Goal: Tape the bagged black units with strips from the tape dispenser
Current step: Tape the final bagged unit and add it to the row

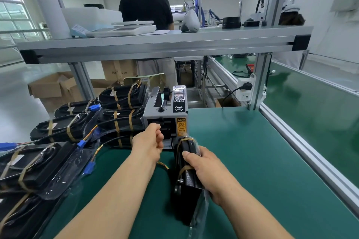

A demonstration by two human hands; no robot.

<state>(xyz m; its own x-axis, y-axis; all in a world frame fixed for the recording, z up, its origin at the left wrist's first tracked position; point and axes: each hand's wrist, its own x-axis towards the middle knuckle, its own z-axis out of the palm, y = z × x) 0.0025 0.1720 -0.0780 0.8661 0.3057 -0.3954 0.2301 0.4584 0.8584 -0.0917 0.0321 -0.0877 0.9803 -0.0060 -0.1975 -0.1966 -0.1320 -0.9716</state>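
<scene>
one tape dispenser [166, 110] shows, and four blue connectors [81, 143]. at least seven bagged black units [58, 130] lie piled, plus one held unit [189, 180]. there are two hands: left hand [149, 141], right hand [204, 169].

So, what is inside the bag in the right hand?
A black unit fills the bag; the right hand grips it and covers part of its side.
</scene>
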